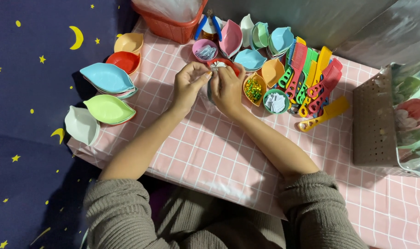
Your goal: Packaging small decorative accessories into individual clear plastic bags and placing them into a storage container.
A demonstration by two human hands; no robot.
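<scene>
Your 2 arms in grey sleeves reach out over the pink checked tablecloth [210, 152]. Your left hand [189, 85] and right hand [228, 90] meet just in front of the red bowl [223, 62]. Both pinch a small clear plastic bag [211, 90] between them, fingers curled tight on it. Right of the red bowl sit an orange bowl of shiny sequins [253, 88] and a green cup of white bits [276, 101]. Past those lie bright combs [311, 83]. Left of the red bowl are leaf-shaped dishes [107, 77].

Grey-brown ribbed knit sleeves pushed above bare forearms.
</scene>
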